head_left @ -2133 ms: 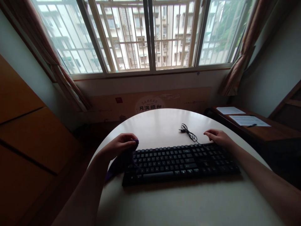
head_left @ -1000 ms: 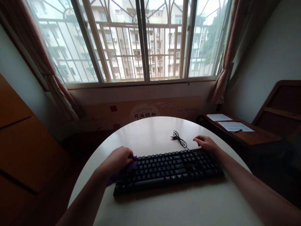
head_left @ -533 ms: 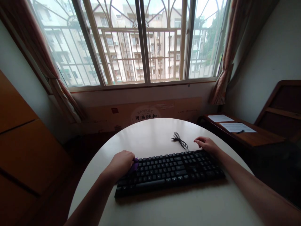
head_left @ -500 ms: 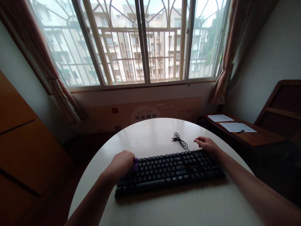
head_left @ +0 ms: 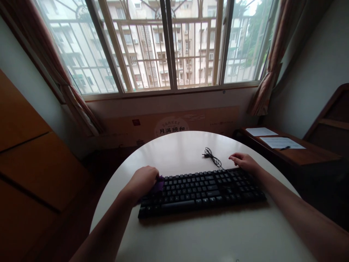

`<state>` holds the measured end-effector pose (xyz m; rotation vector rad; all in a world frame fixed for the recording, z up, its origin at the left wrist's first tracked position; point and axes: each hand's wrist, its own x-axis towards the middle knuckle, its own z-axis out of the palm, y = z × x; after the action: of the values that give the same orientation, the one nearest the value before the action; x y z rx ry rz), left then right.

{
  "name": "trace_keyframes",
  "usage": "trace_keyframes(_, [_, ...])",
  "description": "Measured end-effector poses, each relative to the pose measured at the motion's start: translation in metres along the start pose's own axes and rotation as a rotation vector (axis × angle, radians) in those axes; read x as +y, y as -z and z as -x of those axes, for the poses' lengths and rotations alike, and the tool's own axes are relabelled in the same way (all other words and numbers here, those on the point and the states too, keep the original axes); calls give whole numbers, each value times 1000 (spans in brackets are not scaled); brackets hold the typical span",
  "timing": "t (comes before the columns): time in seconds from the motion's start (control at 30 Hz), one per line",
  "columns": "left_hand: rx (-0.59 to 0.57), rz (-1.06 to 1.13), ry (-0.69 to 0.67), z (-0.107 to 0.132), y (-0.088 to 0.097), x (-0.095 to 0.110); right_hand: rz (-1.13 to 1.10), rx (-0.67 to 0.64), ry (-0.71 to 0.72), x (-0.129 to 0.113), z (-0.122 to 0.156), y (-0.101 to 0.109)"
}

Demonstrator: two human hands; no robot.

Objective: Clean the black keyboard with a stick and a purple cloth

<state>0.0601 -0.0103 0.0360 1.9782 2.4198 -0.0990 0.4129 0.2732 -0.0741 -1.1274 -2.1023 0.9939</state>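
Note:
A black keyboard [head_left: 191, 193] lies slightly slanted on the round white table [head_left: 196, 236]. At its left end my left hand [head_left: 145, 178] is closed on a purple cloth [head_left: 158, 185], which rests against the keys there. Part of the cloth is hidden under the fingers. Over at the far right corner, my right hand [head_left: 244, 161] is curled at the keyboard's back edge, thumb and forefinger pointing left; its lower fingers are partly hidden. Between the hands, behind the keyboard, sits its bundled black cable [head_left: 212, 157].
To the right stands a brown wooden table [head_left: 313, 156] with papers [head_left: 282, 142] and a black pen [head_left: 285, 148]. A printed cardboard panel [head_left: 196, 120] stands under the barred window [head_left: 174, 47]. Orange-brown cabinet doors [head_left: 24, 163] are on the left.
The view has tipped down a little, so everything sits higher and further right. Both hands keep about the same places at the keyboard, the left still with the purple cloth.

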Motion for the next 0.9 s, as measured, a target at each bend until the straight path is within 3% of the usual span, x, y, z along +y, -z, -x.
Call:
trace_keyframes(0.27, [32, 59, -21, 2, 2, -7, 26, 15, -1, -1, 2, 2])
trace_keyframes(0.57, [-46, 240, -57, 0, 0, -13, 47, 4, 6, -3, 4, 2])
trace_keyframes(0.9, [54, 332, -38, 0, 7, -22, 17, 8, -6, -3, 4, 2])
